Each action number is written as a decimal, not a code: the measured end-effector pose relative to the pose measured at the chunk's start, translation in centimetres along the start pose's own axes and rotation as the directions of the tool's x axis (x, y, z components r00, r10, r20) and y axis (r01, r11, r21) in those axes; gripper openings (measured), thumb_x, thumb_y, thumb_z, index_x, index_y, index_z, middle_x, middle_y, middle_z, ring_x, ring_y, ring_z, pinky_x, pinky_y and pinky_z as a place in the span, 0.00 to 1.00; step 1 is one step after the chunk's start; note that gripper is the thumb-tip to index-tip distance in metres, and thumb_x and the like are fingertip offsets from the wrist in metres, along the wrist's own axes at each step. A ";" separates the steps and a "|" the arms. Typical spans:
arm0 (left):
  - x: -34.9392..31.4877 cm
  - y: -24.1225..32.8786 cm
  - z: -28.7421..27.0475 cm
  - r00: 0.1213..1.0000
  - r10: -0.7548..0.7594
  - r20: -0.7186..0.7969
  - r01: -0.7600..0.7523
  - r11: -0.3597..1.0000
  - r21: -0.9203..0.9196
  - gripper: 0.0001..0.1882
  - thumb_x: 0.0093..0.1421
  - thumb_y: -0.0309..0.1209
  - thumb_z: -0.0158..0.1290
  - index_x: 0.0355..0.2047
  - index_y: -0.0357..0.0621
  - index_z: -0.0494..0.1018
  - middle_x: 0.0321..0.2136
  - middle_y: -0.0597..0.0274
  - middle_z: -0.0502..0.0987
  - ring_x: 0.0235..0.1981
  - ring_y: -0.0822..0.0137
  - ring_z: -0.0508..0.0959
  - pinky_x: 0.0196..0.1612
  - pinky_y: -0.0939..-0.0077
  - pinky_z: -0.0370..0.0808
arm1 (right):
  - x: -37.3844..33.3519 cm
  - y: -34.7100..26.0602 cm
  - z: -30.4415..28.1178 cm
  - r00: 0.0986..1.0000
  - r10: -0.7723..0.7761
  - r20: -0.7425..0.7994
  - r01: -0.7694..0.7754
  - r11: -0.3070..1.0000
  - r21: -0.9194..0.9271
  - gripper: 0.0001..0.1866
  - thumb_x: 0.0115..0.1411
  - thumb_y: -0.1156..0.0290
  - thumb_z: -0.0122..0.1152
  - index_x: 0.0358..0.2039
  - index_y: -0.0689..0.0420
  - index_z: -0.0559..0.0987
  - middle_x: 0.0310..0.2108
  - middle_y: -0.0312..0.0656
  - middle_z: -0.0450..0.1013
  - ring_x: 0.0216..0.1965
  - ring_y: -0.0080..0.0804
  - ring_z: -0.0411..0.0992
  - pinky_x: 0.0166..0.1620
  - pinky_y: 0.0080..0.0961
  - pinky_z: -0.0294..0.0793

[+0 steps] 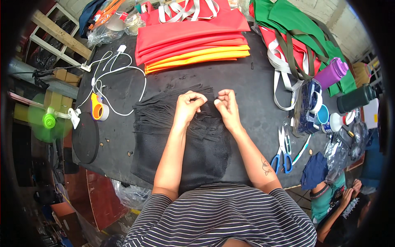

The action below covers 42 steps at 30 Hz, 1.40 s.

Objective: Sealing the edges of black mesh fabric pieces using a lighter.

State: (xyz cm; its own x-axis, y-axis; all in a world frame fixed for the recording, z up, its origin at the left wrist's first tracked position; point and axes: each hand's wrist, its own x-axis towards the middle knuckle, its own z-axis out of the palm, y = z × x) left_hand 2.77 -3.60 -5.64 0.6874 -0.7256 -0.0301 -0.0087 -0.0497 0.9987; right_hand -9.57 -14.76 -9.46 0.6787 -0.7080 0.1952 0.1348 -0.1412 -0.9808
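A black mesh cloth [185, 158] lies in front of me on the dark table, partly over its near edge. Its far end is a thick fringe of loose black strands [154, 109], spread to the left. Above the fringe, my left hand [191, 108] is closed, thumb against curled fingers. A short gap to the right, my right hand [227, 109] is also closed in a pinch, facing the left. Thin dark strands may be between the fingertips, but black on black hides them.
Folded red, orange and yellow bags [191, 41] are stacked at the far side, green bags [296, 24] at far right. Blue-handled scissors [283, 150], a purple bottle [331, 73] and a dark bottle [356, 97] stand right. A tape dispenser [98, 108], white cable [119, 66] and green fan [49, 120] are left.
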 end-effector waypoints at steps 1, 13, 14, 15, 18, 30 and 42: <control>-0.1 0.1 0.0 1.000 -0.003 -0.002 0.003 1.000 0.009 0.04 0.54 0.23 0.59 0.30 0.36 0.82 0.28 0.64 0.75 0.20 0.78 0.72 0.23 0.86 0.69 | -0.1 -0.1 -0.3 0.999 0.031 -0.014 -0.029 0.993 0.110 0.14 0.60 0.70 0.59 0.44 0.58 0.68 0.34 0.32 0.67 0.30 0.18 0.66 0.34 0.19 0.69; -0.1 1.2 1.3 0.994 0.093 0.062 -0.110 0.894 0.434 0.08 0.57 0.27 0.56 0.35 0.36 0.77 0.39 0.52 0.77 0.39 0.51 0.78 0.45 0.64 0.74 | -0.1 1.5 -2.4 0.986 0.093 -0.142 -0.088 0.995 0.039 0.09 0.60 0.71 0.61 0.37 0.59 0.71 0.28 0.31 0.69 0.30 0.16 0.65 0.35 0.16 0.67; -0.1 0.6 1.1 0.994 0.095 0.060 -0.112 0.893 0.435 0.08 0.57 0.27 0.56 0.35 0.36 0.77 0.39 0.52 0.77 0.39 0.51 0.78 0.45 0.64 0.74 | -0.3 1.5 -2.4 0.989 0.095 -0.110 -0.103 0.993 -0.066 0.10 0.59 0.72 0.61 0.37 0.60 0.71 0.28 0.32 0.70 0.30 0.17 0.66 0.35 0.18 0.68; -0.1 0.7 1.4 0.995 0.093 0.038 -0.099 0.853 0.513 0.08 0.58 0.27 0.55 0.35 0.36 0.78 0.39 0.51 0.78 0.40 0.51 0.79 0.45 0.63 0.74 | -0.4 1.3 -2.2 0.989 0.114 -0.091 -0.124 0.986 -0.112 0.10 0.59 0.72 0.60 0.38 0.61 0.71 0.29 0.32 0.71 0.31 0.18 0.67 0.36 0.17 0.68; -0.2 0.7 1.8 0.981 0.191 0.041 -0.174 0.759 0.627 0.08 0.58 0.28 0.55 0.35 0.37 0.78 0.37 0.51 0.79 0.40 0.53 0.80 0.45 0.64 0.74 | -0.3 1.2 -1.8 0.995 0.082 -0.056 -0.083 0.996 -0.030 0.08 0.60 0.73 0.59 0.38 0.60 0.71 0.30 0.33 0.73 0.30 0.19 0.69 0.37 0.18 0.70; -0.2 1.2 1.5 0.999 -0.005 0.044 -0.018 0.856 0.516 0.06 0.58 0.28 0.53 0.33 0.39 0.76 0.25 0.52 0.80 0.30 0.57 0.82 0.37 0.67 0.74 | -0.9 2.1 -2.1 0.996 0.076 -0.036 -0.077 0.997 -0.023 0.13 0.56 0.72 0.61 0.38 0.58 0.66 0.29 0.34 0.69 0.31 0.20 0.68 0.38 0.20 0.70; -0.3 1.0 1.3 0.997 0.028 0.075 -0.062 0.866 0.496 0.06 0.59 0.26 0.55 0.33 0.34 0.74 0.22 0.63 0.76 0.24 0.77 0.74 0.30 0.79 0.71 | -0.5 1.4 -2.1 0.997 0.076 0.012 -0.071 0.964 -0.255 0.22 0.52 0.67 0.62 0.44 0.54 0.63 0.31 0.38 0.70 0.31 0.31 0.72 0.38 0.30 0.73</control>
State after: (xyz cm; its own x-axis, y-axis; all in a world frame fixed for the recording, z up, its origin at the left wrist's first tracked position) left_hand 1.60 -4.37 -4.70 0.6304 -0.7763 -0.0046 -0.4106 -0.3385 0.8467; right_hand -11.20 -16.05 -10.88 0.6954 -0.7085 0.1199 -0.1021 -0.2626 -0.9595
